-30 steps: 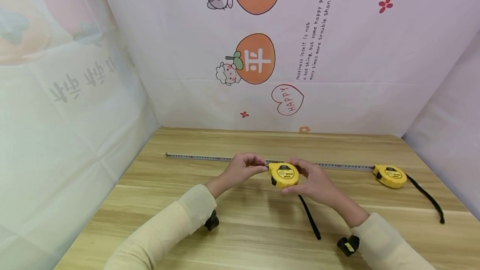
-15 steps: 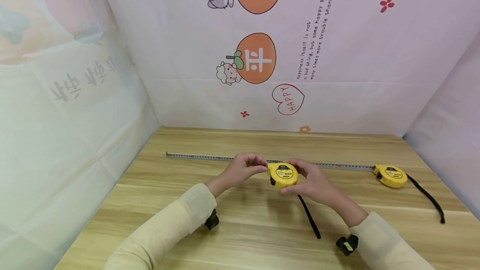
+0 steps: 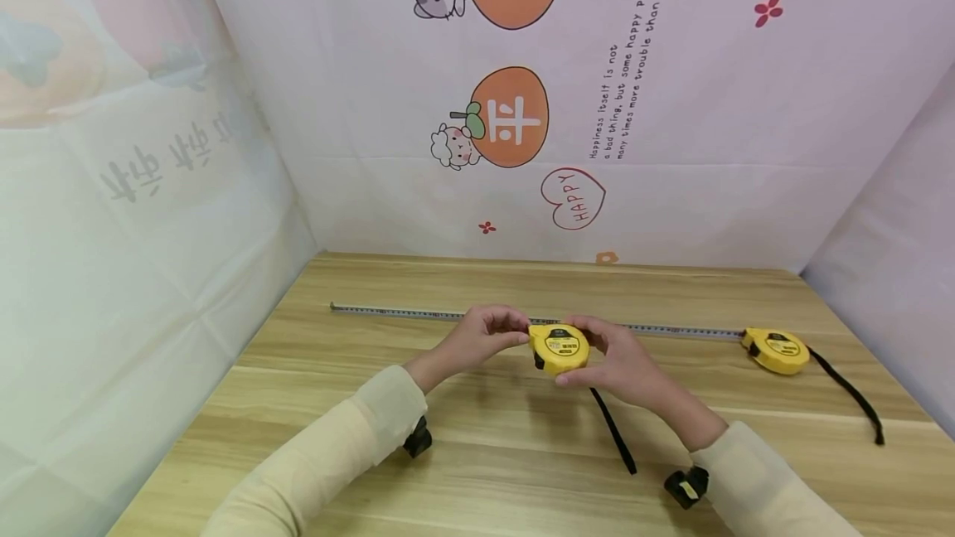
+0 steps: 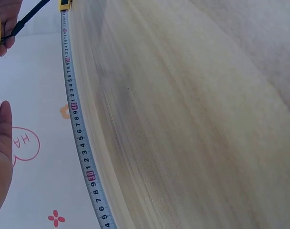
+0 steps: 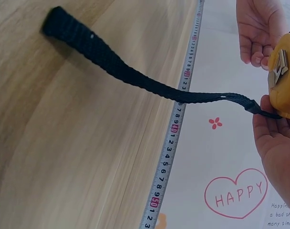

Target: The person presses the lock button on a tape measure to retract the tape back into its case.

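Note:
My right hand (image 3: 622, 363) grips a yellow tape measure (image 3: 561, 348) by its case, raised above the wooden table, with a black strap (image 3: 613, 431) hanging from it. Thumb and fingertips of my left hand (image 3: 481, 340) pinch at the mouth of that case; the tape's end is hidden by them. In the right wrist view the case (image 5: 285, 78) is partly cut off at the edge. Behind both hands, a second tape measure (image 3: 776, 351) lies on the table at the right, its blade (image 3: 395, 312) drawn out far to the left.
The wooden table (image 3: 313, 437) is bounded by white printed cloth (image 3: 373, 189) at the back and both sides. A strap (image 3: 850, 394) trails from the second tape measure. Black wrist cameras (image 3: 686, 487) sit under both sleeves.
The tape measure in my right hand has shifted slightly left, closer to my left fingertips. My left hand has barely moved. The second tape measure and its blade lie unchanged.

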`<state>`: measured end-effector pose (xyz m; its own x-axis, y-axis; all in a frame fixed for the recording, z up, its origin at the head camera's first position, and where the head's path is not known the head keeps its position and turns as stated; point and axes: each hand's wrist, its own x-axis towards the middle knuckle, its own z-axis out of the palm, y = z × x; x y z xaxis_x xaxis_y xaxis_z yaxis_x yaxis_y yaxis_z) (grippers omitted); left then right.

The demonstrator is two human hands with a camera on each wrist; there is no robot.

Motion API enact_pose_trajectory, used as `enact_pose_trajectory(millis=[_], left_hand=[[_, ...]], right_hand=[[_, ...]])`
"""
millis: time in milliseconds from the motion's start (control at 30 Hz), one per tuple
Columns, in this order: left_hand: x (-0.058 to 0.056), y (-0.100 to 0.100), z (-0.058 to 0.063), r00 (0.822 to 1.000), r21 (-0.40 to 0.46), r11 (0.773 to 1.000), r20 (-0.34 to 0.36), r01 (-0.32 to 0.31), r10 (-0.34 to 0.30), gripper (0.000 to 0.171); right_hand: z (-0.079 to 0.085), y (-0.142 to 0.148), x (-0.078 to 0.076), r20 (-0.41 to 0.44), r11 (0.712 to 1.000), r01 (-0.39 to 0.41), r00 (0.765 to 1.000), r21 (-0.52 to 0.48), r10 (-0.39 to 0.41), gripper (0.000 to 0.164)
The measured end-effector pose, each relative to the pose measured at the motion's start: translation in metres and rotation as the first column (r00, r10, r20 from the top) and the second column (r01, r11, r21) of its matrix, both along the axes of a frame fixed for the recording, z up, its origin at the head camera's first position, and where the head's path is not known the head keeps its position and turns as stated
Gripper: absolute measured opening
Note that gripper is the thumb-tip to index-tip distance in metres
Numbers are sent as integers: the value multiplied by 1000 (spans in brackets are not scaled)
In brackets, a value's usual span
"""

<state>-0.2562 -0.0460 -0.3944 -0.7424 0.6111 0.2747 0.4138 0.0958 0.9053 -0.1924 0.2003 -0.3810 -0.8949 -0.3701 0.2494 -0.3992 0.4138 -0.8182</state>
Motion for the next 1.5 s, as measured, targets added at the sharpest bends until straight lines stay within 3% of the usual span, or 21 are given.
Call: enact_pose_trajectory(millis=[200, 367, 667, 1133, 1500], left_hand=[[2, -2, -2, 999, -8, 1000, -40, 0, 0, 23], [5, -2, -1, 997, -21, 1000, -78, 5, -7, 38], [11, 1, -1, 993, -122, 993, -119, -5, -10, 61], [14, -1, -6, 988, -186, 982, -149, 9, -38, 56], [14, -1, -14, 989, -183, 983, -135, 31, -56, 52]], right_hand=[[0, -1, 0, 23, 1000, 21, 1000, -13, -21, 79], [-1, -1, -1, 37, 999, 38, 999, -28, -37, 80], [-4, -5, -1, 12, 1000, 27, 1000, -12, -27, 74], [-11, -11, 2, 39, 1000, -14, 999, -8, 15, 74], [-19, -14, -2, 46, 999, -2, 999, 38, 0, 67]])
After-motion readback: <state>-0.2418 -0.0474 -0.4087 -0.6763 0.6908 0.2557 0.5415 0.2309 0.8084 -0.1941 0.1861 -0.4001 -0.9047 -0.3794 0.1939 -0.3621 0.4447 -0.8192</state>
